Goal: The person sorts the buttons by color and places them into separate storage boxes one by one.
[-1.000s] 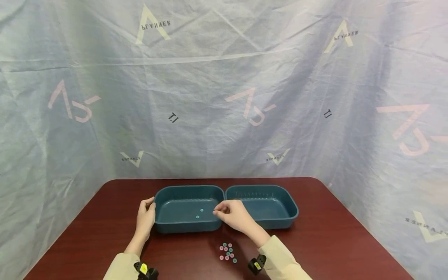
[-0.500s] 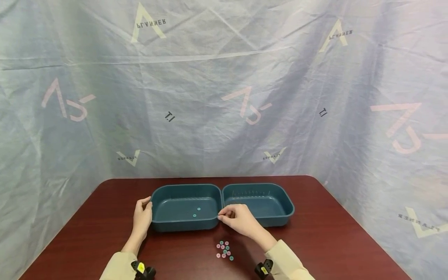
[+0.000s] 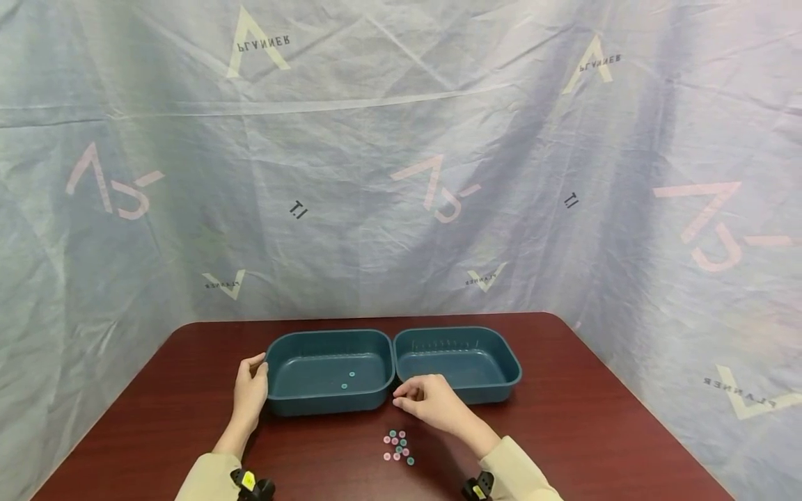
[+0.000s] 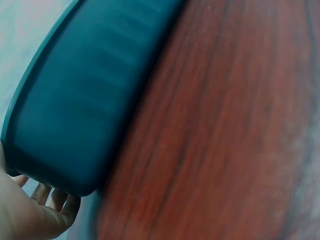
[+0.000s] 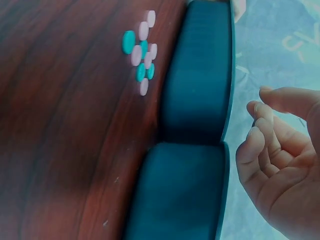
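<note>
My left hand [image 3: 249, 393] holds the outer end of the left teal bin [image 3: 326, 405]; in the left wrist view its bent fingers [image 4: 70, 206] lie against the bin's end wall. Two small teal buttons [image 3: 352, 374] lie on that bin's floor. My right hand [image 3: 432, 402] hovers just in front of where the bins meet, fingers loosely curled. In the right wrist view there is a gap between its thumb and fingertips, with nothing held there. Nearer to me, a loose cluster of small round pink and teal buttons [image 3: 397, 441] lies on the table.
A second teal bin [image 3: 454, 394] stands at the right, its end against the left one. Both are on a dark red wood-grain table [image 3: 301, 459]. Grey printed cloth [image 3: 351, 139] hangs behind the table and along both sides.
My right hand has drawn back from over the left bin's right end towards me, and its fingers have parted slightly. My left hand stays at the bin's end. The view has shifted slightly.
</note>
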### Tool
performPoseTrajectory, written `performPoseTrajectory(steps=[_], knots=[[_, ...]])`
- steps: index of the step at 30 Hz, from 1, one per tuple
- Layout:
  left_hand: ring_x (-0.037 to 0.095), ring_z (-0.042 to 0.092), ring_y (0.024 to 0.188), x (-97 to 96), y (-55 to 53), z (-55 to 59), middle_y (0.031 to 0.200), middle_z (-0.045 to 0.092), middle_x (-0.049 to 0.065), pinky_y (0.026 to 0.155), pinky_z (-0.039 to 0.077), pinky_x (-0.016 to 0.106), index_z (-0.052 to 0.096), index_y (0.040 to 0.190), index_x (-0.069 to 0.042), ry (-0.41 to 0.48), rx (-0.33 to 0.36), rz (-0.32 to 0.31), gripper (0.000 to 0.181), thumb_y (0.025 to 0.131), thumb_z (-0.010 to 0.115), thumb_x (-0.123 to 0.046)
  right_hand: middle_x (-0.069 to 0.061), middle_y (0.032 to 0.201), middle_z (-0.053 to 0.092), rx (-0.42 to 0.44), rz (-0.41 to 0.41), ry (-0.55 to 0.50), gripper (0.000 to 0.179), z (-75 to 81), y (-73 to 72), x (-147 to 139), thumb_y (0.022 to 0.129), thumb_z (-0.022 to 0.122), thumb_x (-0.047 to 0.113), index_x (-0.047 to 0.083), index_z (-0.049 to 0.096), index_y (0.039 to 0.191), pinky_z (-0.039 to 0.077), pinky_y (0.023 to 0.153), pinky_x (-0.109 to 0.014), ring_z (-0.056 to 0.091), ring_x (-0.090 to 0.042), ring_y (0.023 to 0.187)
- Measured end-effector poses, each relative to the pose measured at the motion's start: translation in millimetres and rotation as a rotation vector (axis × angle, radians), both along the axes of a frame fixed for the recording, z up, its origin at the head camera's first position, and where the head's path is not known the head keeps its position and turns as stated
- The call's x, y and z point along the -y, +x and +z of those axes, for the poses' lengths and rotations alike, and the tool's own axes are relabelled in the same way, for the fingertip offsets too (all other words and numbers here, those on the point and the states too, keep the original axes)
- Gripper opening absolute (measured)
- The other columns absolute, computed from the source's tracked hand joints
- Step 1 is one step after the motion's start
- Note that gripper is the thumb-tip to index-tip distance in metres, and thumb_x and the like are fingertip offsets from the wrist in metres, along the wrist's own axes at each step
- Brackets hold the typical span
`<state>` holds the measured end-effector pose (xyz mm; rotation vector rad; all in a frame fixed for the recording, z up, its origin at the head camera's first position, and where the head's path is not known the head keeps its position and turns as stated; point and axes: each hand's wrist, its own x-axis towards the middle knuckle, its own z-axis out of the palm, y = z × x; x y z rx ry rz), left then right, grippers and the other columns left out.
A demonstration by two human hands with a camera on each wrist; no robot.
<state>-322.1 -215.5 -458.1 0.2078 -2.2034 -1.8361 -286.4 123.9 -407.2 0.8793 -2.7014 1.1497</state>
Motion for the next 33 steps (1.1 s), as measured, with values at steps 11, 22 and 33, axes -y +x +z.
performPoseTrajectory(steps=[11, 22, 33], knots=[[0.040, 0.029, 0.131, 2.1, -1.8, -3.1, 0.144, 0.025, 0.026, 0.102, 0.028, 0.051, 0.024, 0.144, -0.001, 0.000, 0.001, -0.007, 0.048, 0.103, 0.025, -0.024, 0.004, 0.065, 0.058, 0.057, 0.031, 0.038, 0.017, -7.9, 3.5, -8, 0.086, 0.068, 0.018, 0.005, 0.073, 0.094, 0.038, 0.050, -0.018, 0.045, -0.001, 0.053], [0.040, 0.029, 0.131, 1.4, -0.9, -2.9, 0.144, 0.026, 0.025, 0.102, 0.028, 0.051, 0.024, 0.144, -0.001, 0.001, 0.005, -0.003, 0.048, 0.103, 0.024, -0.026, 0.003, 0.065, 0.060, 0.068, 0.041, 0.049, 0.017, -17.6, 3.5, -16, 0.086, 0.068, 0.018, 0.004, 0.073, 0.093, 0.039, 0.050, -0.018, 0.045, -0.001, 0.053], [0.039, 0.028, 0.132, 0.7, -1.1, -2.0, 0.145, 0.025, 0.025, 0.103, 0.027, 0.050, 0.023, 0.144, -0.001, 0.009, 0.004, -0.002, 0.048, 0.103, 0.024, -0.026, 0.007, 0.065, 0.059, 0.104, 0.054, 0.063, 0.013, -26.7, 1.4, -18, 0.084, 0.069, 0.015, 0.006, 0.073, 0.092, 0.039, 0.050, -0.017, 0.045, 0.001, 0.053]])
